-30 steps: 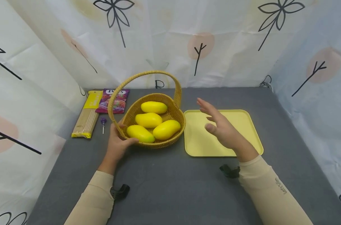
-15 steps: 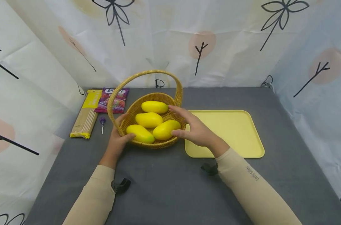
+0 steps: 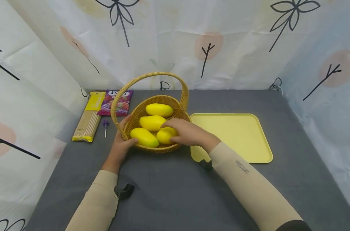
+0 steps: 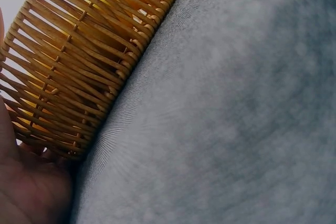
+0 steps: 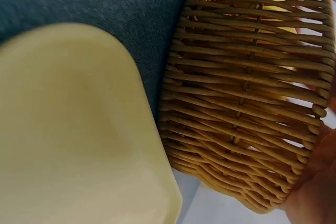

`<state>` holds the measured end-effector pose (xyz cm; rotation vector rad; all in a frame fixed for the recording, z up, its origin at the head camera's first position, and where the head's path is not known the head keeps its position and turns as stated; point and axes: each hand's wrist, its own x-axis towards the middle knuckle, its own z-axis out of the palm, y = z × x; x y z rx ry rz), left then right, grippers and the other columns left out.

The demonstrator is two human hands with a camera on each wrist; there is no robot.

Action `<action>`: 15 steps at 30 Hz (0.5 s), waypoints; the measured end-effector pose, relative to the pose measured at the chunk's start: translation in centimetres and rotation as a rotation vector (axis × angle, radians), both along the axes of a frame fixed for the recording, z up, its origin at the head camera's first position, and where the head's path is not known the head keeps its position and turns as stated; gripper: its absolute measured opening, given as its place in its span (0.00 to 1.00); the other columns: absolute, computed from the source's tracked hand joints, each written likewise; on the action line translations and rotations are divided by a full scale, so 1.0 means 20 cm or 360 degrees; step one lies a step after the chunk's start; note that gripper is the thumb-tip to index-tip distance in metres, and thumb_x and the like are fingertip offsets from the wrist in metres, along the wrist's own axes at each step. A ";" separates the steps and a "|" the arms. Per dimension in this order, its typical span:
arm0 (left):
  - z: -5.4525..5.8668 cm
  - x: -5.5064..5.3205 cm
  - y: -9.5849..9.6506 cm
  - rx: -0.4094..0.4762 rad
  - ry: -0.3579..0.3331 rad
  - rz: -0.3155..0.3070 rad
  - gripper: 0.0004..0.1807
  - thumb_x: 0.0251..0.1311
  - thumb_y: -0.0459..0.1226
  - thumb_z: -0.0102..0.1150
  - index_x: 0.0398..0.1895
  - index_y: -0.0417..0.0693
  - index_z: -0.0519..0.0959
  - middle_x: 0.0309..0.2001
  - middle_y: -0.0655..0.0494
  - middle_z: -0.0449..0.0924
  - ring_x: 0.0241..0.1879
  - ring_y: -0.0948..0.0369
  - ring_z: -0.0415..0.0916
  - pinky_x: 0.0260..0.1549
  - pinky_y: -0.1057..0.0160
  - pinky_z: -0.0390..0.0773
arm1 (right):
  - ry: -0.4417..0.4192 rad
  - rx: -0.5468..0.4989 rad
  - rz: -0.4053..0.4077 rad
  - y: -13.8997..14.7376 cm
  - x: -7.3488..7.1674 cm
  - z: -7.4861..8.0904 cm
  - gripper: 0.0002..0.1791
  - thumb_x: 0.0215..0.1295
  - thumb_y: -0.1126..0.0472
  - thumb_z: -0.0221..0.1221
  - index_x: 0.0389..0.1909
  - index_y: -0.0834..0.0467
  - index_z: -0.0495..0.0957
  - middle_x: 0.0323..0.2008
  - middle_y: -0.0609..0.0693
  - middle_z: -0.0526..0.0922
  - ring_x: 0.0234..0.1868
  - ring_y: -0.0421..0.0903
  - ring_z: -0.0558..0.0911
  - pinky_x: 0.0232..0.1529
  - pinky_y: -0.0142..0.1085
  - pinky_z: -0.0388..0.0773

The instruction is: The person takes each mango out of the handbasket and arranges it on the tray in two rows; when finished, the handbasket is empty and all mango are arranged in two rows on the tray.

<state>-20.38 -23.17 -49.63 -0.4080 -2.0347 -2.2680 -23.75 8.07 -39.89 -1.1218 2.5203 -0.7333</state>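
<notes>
A wicker basket (image 3: 165, 149) with a tall arched handle holds several yellow mangoes (image 3: 159, 110). My left hand (image 3: 120, 146) grips its left rim, thumb over the edge and fingers behind the side. In the left wrist view that hand lies against the woven wall (image 4: 79, 72). My right hand (image 3: 189, 132) reaches over the right rim, with thumb and fingers around the front right mango (image 3: 164, 136), which it partly covers. The right wrist view shows mostly the basket's outer weave (image 5: 247, 77), which hides the grip.
Close to the basket's right side lies a yellow tray (image 3: 235, 138). To the left are a yellow-ended pack of noodles (image 3: 89, 118), a purple candy bag (image 3: 117, 104) and a small purple lollipop (image 3: 105, 124). A patterned curtain (image 3: 238, 61) encloses the grey table (image 3: 169, 192).
My right hand has moved left from above the tray into the basket and closed around the front right mango. My left hand stays on the rim.
</notes>
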 end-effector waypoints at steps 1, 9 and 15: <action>0.00 0.00 0.00 0.0011 0.0006 -0.0005 0.45 0.73 0.21 0.61 0.88 0.53 0.58 0.84 0.47 0.56 0.79 0.42 0.55 0.72 0.65 0.65 | 0.0015 0.0045 0.0002 -0.01 -0.01 0.00 0.29 0.77 0.60 0.69 0.75 0.57 0.76 0.71 0.53 0.77 0.73 0.51 0.72 0.74 0.43 0.66; 0.00 -0.01 -0.01 0.0009 0.0007 -0.0019 0.44 0.74 0.23 0.62 0.88 0.53 0.58 0.84 0.49 0.57 0.78 0.47 0.56 0.73 0.64 0.65 | 0.0057 0.0235 0.0018 -0.05 -0.04 0.01 0.34 0.71 0.64 0.72 0.76 0.57 0.75 0.71 0.54 0.77 0.73 0.52 0.73 0.74 0.44 0.67; 0.00 0.00 -0.01 0.0000 -0.0011 -0.0015 0.45 0.74 0.23 0.62 0.88 0.54 0.57 0.84 0.49 0.56 0.79 0.46 0.55 0.72 0.64 0.65 | 0.0016 0.0199 0.0001 -0.06 -0.04 0.00 0.37 0.72 0.60 0.74 0.78 0.56 0.73 0.69 0.55 0.75 0.67 0.51 0.75 0.70 0.44 0.71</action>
